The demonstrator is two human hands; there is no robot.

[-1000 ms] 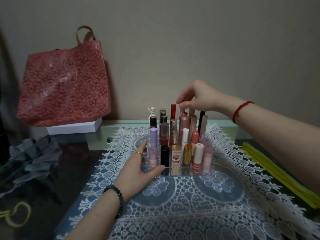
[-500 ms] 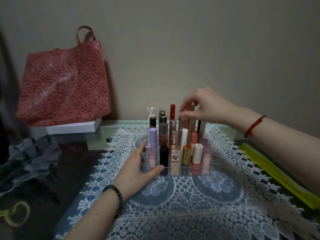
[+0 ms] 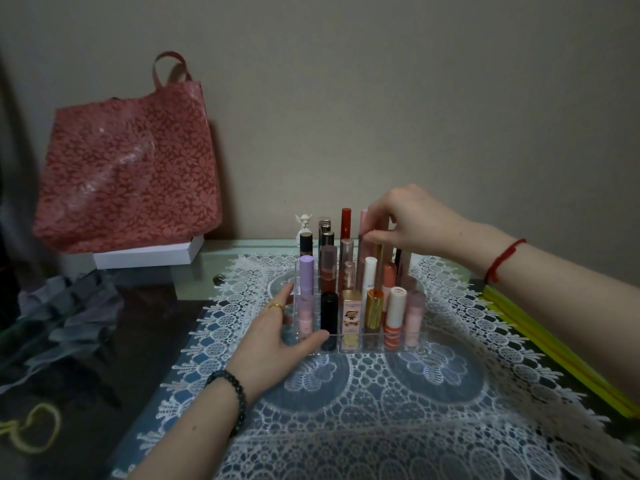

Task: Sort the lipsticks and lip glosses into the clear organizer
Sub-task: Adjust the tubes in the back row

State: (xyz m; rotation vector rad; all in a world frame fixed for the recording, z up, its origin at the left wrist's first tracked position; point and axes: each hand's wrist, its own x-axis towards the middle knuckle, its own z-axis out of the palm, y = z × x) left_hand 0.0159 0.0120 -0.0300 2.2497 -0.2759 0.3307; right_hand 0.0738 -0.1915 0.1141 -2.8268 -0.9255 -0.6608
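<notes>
The clear organizer (image 3: 372,345) sits on a lace cloth (image 3: 381,410) on the worktop, its compartments filled with upright lipsticks and lip glosses (image 3: 396,313). The left hand (image 3: 273,336) rests at the organizer's front-left corner, its fingers spread, the forefinger along the left wall and the thumb against the front wall. Over the organizer's back rows, the right hand (image 3: 412,220) has its fingers curled, pinching the top of a tall dusky-pink tube (image 3: 362,261) that stands upright there; a red patterned bag (image 3: 131,168) leans on the wall well to the organizer's back left.
</notes>
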